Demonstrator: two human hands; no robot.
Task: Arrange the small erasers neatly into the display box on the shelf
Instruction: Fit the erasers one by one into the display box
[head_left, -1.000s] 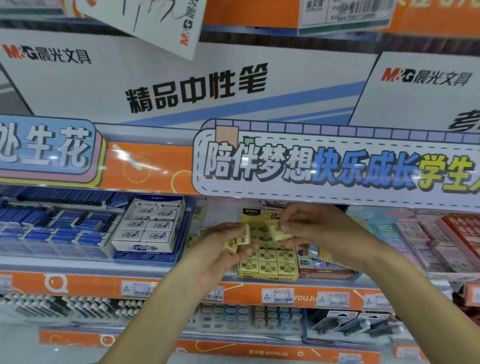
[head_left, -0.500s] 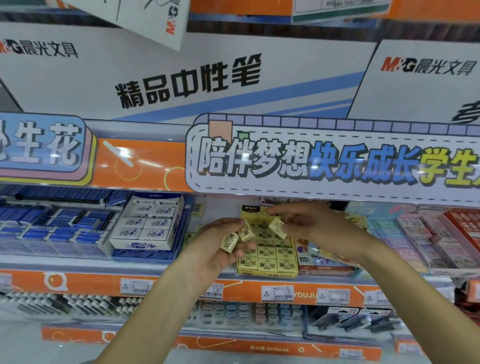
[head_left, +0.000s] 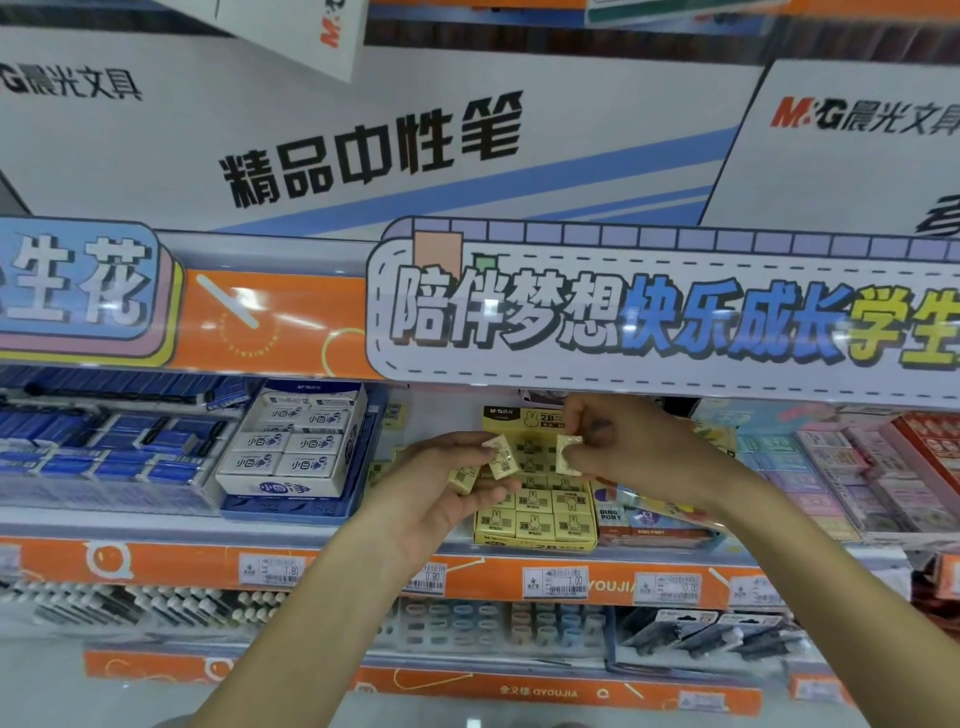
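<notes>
Left hand (head_left: 441, 493) is cupped palm-up, holding two small yellow erasers (head_left: 501, 457) at its fingertips. Right hand (head_left: 623, 441) pinches one more eraser (head_left: 567, 453) between thumb and fingers. Both hands are raised just in front of the yellow display box (head_left: 535, 525) on the shelf (head_left: 156, 525), whose front rows are filled.

Both arms raised, left hand (head_left: 447, 483) cupped, right hand (head_left: 623, 447) apparently in pinch grip

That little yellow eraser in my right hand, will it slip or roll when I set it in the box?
The eraser looks blocky and flat-sided, so it probably won't roll. Its wrapper looks glossy, so it may slip a little. The right hand pinches it easily, so it's likely light.
</notes>
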